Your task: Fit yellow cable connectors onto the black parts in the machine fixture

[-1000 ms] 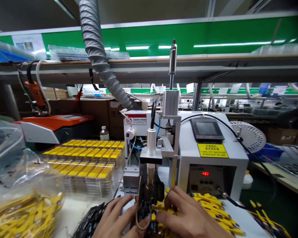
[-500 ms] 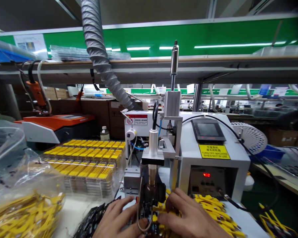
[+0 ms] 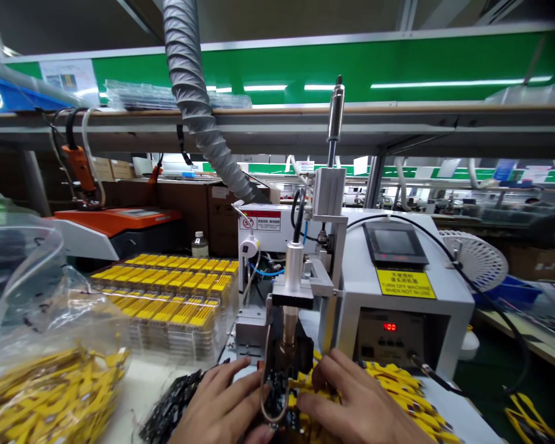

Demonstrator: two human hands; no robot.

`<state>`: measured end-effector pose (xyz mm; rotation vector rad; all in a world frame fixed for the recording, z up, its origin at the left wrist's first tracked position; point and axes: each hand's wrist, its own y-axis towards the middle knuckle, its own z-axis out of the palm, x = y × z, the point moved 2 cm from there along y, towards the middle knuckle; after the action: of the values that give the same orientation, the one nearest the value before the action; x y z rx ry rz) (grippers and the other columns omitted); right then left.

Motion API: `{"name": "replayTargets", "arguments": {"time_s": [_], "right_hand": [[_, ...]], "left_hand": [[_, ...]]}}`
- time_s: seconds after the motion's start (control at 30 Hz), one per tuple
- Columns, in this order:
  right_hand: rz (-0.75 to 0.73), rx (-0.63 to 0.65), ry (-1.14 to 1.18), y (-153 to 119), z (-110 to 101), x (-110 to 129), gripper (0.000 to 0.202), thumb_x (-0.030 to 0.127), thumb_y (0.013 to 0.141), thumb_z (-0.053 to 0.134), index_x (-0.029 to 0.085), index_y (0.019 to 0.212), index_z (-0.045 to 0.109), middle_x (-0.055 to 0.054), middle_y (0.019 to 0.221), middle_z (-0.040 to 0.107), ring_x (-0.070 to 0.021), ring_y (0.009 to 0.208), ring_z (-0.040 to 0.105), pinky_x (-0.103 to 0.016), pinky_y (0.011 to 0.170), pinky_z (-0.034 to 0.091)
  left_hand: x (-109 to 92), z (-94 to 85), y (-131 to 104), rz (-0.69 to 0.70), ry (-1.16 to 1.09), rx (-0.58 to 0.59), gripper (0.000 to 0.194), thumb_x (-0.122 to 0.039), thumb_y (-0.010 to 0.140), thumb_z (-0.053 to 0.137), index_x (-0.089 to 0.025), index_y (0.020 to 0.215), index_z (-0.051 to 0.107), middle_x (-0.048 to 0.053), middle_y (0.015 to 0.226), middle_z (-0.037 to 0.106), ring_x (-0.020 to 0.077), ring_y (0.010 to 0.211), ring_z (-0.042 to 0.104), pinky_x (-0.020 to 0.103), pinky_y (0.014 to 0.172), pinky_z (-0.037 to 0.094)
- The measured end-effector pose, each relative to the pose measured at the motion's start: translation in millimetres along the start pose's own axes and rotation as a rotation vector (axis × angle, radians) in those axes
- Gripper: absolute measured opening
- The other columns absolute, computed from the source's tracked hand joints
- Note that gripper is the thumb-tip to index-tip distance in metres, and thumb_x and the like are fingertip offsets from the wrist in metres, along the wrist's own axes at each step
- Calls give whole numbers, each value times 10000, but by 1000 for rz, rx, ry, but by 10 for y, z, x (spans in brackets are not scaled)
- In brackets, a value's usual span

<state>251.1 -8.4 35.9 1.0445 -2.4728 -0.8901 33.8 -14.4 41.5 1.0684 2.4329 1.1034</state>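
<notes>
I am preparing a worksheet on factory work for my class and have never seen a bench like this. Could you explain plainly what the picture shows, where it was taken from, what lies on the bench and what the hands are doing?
The picture comes from a camera worn on the worker's head, looking forward and down. The left hand and right hand are bare and rest at a small black fixture under a metal press head; the fingers touch yellow strip parts there, though a firm hold cannot be told. Behind stands a white machine with a small screen, a red number display and a yellow warning label. A grey ribbed hose hangs from above. Stacked clear trays of yellow parts sit to the left, a plastic bag of more yellow strips is nearer, and loose ones lie to the right.
</notes>
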Motion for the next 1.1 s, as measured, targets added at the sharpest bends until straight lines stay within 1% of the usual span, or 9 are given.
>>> {"name": "replayTargets", "arguments": {"time_s": [0.13, 0.23, 0.33, 0.47, 0.57, 0.7, 0.87, 1.0, 1.1], "right_hand": [[-101, 5, -14, 15, -49, 7, 288, 431, 1020, 421, 255, 906, 619, -43, 844, 531, -191, 759, 525, -262, 561, 356], [-112, 6, 14, 3, -73, -3, 430, 470, 1055, 262, 254, 965, 623, -63, 876, 527, -193, 779, 485, -277, 600, 322], [-104, 8, 48, -15, -67, -11, 441, 487, 1054, 259, 247, 972, 620, -70, 874, 500, -192, 787, 445, -288, 621, 284], [-137, -15, 24, 24, -92, 10, 415, 452, 1060, 275, 238, 962, 617, -67, 872, 489, -187, 799, 424, -283, 633, 276], [-180, -67, 1, 93, -153, 49, 413, 420, 1066, 292, 229, 925, 630, -59, 840, 496, -172, 775, 428, -269, 619, 281], [-163, -119, -3, 121, -175, 68, 479, 381, 1082, 233, 235, 863, 633, -46, 786, 497, -150, 725, 440, -259, 581, 264], [-114, -87, -9, 19, -27, 9, 541, 429, 1072, 163, 250, 852, 623, -54, 780, 491, -175, 726, 452, -282, 583, 266], [-29, -30, 23, -18, 55, -30, 402, 387, 1044, 320, 236, 789, 593, -40, 770, 498, -176, 725, 523, -265, 563, 335], [19, 5, -1, -15, 52, -34, 112, 206, 884, 547, 235, 781, 581, -13, 765, 512, -164, 726, 567, -236, 529, 357]], "left_hand": [[22, -57, -63, 8, 13, -2, 394, -501, 874, 619, -318, 1223, 635, 27, 1171, 692, 208, 1237, 575, 364, 1054, 549], [48, -84, -93, 99, 120, 60, 327, -438, 888, 616, -297, 1180, 656, -22, 1185, 695, 186, 1155, 621, 309, 928, 611], [77, -35, -99, 190, 244, 102, 304, -416, 907, 564, -280, 1161, 659, -69, 1211, 683, 198, 1093, 641, 337, 785, 648], [119, 67, -151, 211, 194, -14, 333, -405, 941, 447, -288, 1170, 657, -64, 1211, 678, 204, 1101, 615, 352, 767, 630], [132, 111, -205, 198, 187, 0, 339, -408, 938, 453, -292, 1190, 648, -58, 1226, 670, 205, 1122, 599, 354, 789, 621], [134, 110, -221, 204, 193, 15, 329, -393, 944, 434, -284, 1163, 654, -89, 1196, 682, 211, 1103, 607, 364, 752, 629], [114, 36, -152, 219, 213, -10, 316, -392, 955, 415, -272, 1113, 661, -86, 1179, 693, 202, 1071, 634, 349, 728, 635], [58, -80, -67, 208, 283, 61, 310, -436, 963, 437, -271, 1078, 672, -84, 1119, 717, 183, 1011, 680, 340, 707, 651], [36, -132, -36, 227, 304, 50, 332, -466, 971, 425, -267, 1064, 674, -89, 1088, 726, 164, 980, 690, 318, 699, 647]]}}
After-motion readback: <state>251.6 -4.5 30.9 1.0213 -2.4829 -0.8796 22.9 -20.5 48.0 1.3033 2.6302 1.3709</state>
